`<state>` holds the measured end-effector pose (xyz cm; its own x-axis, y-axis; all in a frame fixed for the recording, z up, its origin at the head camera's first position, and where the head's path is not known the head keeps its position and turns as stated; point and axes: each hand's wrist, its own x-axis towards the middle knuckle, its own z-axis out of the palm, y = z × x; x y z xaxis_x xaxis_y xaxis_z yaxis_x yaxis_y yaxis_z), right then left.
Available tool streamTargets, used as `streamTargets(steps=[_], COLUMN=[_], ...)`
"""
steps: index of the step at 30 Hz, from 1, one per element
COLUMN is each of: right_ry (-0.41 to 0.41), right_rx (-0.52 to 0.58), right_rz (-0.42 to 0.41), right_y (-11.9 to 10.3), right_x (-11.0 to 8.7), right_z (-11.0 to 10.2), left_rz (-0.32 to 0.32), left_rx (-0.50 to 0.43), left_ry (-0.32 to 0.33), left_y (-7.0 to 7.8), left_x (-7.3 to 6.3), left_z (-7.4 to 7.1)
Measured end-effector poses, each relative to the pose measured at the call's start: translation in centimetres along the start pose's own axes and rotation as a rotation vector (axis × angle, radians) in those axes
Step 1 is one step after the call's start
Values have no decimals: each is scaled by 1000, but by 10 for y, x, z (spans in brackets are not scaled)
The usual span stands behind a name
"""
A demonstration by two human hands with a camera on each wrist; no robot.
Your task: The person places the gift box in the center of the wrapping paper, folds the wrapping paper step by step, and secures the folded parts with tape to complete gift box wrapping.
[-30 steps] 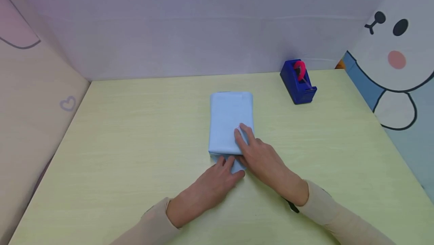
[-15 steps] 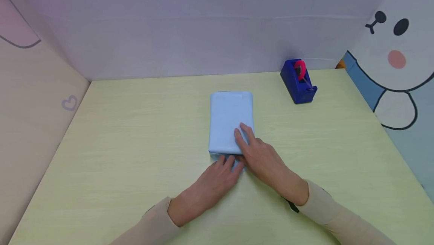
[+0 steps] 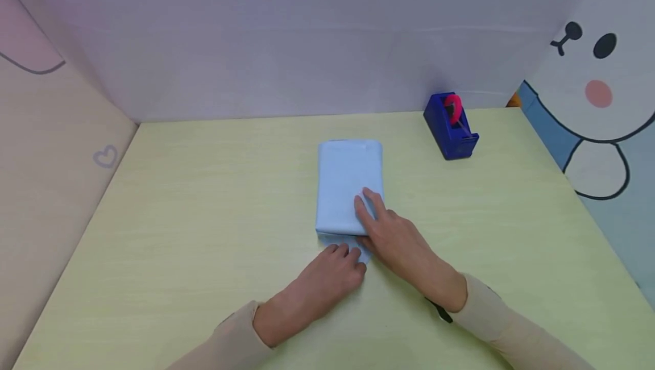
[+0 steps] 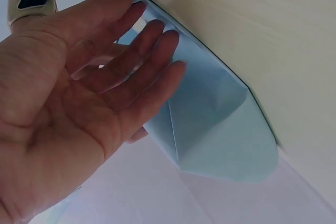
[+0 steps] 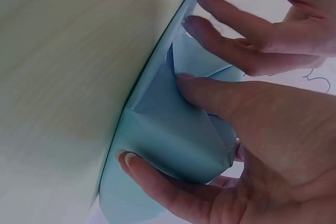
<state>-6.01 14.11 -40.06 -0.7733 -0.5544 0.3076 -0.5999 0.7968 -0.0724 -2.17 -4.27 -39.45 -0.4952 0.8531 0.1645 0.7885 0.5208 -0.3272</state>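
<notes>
A box-shaped parcel in light blue wrapping paper (image 3: 348,182) lies at the middle of the table. From its near end a folded paper flap (image 4: 210,108) juts toward me, creased along slanting lines. My left hand (image 3: 330,276) is at this flap; its thumb and forefinger pinch the flap's outer edge, while its other fingers curl over the paper in the left wrist view. My right hand (image 3: 401,242) grips the parcel's near right corner. In the right wrist view its thumb (image 5: 210,93) presses on the folded end, and other fingers lie along the parcel's top and side.
A blue tape dispenser (image 3: 450,128) with a pink roll stands at the back right of the pale table (image 3: 204,199). A plain wall cloth (image 3: 281,63) rises behind the table, and printed panels flank it on both sides.
My left hand's fingers have drawn back a little from the parcel's end and curled, with its thumb bent in toward the flap's edge. My right hand and the parcel have stayed in place.
</notes>
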Motion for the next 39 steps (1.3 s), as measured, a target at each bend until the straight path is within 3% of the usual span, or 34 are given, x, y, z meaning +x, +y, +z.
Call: streamTargets(steps=[5, 10, 17, 23, 28, 33, 39], right_ry=[-9, -26, -117, -213, -131, -33, -21], right_rx=[6, 21, 91, 140, 98, 36, 13], right_rz=[5, -12, -53, -58, -65, -55, -40], right_y=[1, 2, 7, 10, 6, 3, 2], right_x=[-1, -2, -5, -7, -4, -2, -2], right_z=[0, -3, -15, -21, -12, -5, -2], left_rz=[39, 39, -27, -88, -124, -143, -170], left_rx=[-3, 21, -56, -30, -4, -16, -96], left_ry=[-46, 6, 17, 75, 145, 147, 182], left_y=[0, -4, -8, -11, -16, -20, -25], left_x=[3, 1, 1, 2, 4, 5, 6], left_z=[-4, -2, -3, -1, 1, -2, -2])
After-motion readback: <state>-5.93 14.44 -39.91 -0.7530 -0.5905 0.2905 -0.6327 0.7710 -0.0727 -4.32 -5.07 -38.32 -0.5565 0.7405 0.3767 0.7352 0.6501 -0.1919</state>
